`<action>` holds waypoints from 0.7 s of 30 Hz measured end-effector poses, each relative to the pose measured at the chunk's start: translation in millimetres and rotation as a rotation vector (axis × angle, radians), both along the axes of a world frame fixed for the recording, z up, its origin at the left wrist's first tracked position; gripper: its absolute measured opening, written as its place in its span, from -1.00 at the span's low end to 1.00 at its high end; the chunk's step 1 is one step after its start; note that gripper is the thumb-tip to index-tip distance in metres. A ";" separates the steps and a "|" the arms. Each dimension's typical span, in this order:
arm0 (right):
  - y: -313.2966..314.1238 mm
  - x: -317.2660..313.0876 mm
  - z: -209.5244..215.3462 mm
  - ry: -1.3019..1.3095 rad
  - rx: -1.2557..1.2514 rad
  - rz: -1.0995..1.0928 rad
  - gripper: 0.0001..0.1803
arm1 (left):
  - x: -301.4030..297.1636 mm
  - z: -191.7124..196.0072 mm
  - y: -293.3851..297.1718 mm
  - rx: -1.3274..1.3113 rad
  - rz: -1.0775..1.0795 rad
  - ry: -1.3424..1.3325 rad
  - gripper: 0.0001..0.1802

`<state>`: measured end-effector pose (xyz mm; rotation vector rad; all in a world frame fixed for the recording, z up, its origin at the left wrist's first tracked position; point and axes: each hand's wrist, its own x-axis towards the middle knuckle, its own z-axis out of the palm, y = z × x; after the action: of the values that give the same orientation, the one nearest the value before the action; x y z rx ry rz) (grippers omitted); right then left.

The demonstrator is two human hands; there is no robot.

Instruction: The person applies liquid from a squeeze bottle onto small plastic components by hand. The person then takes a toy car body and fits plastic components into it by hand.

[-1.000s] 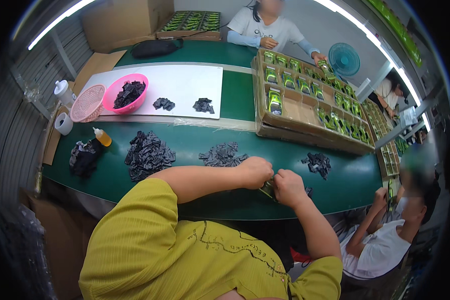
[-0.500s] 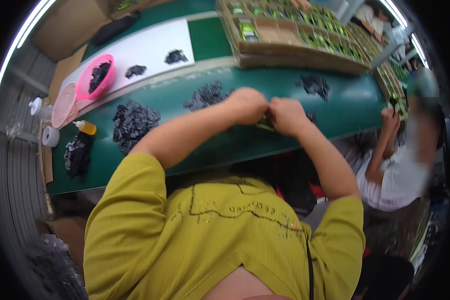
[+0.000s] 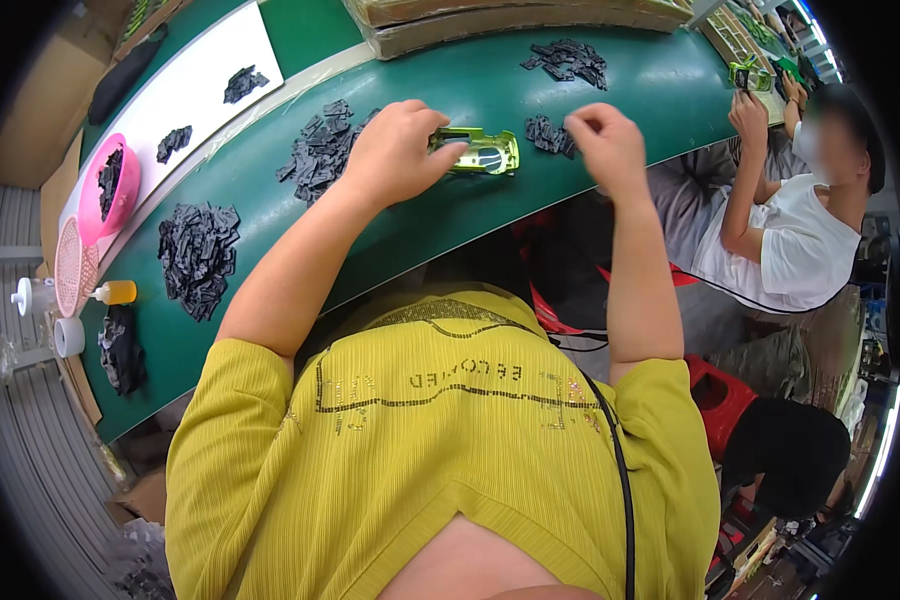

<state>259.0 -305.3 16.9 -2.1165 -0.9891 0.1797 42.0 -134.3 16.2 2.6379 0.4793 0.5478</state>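
A shiny yellow-green toy car [image 3: 485, 152] lies on the green table [image 3: 450, 215]. My left hand [image 3: 395, 150] grips its rear end. My right hand [image 3: 605, 140] hovers to the right of the car, fingers pinched together over a small pile of black plastic parts [image 3: 546, 133]; whether it holds one I cannot tell. More black parts lie in heaps behind my left hand [image 3: 320, 150] and farther left [image 3: 198, 255].
A pink bowl [image 3: 110, 188] with black parts, a pink strainer [image 3: 70, 268], a glue bottle [image 3: 115, 292] and a tape roll [image 3: 68, 337] sit at the left end. A cardboard tray [image 3: 490, 25] lines the far edge. Another person [image 3: 790, 220] sits to the right, holding a green car.
The view has tilted further down. My hands, together on the car before, have separated: the left keeps the car on the table, the right moved to the small parts pile.
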 end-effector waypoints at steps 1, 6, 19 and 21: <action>-11.2 17.7 -9.1 -0.051 -0.022 -0.097 -0.74 | -2.0 -1.0 -4.0 0.004 -0.021 -0.025 -0.57; -6.9 30.7 -14.8 -0.092 -0.325 -0.233 -0.66 | -9.8 -7.7 -8.6 0.020 -0.093 -0.018 -0.38; 11.5 47.5 -19.1 -0.081 -0.374 -0.256 -0.67 | -17.3 -15.0 -1.0 0.018 -0.134 -0.084 -0.38; 15.2 45.5 -12.6 -0.011 -0.421 -0.212 -0.67 | -17.5 -14.2 -1.1 0.027 -0.131 -0.075 -0.38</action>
<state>304.5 -290.1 4.3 -2.5900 -0.7736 0.2908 24.4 -135.4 2.0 2.6402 0.2754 0.6123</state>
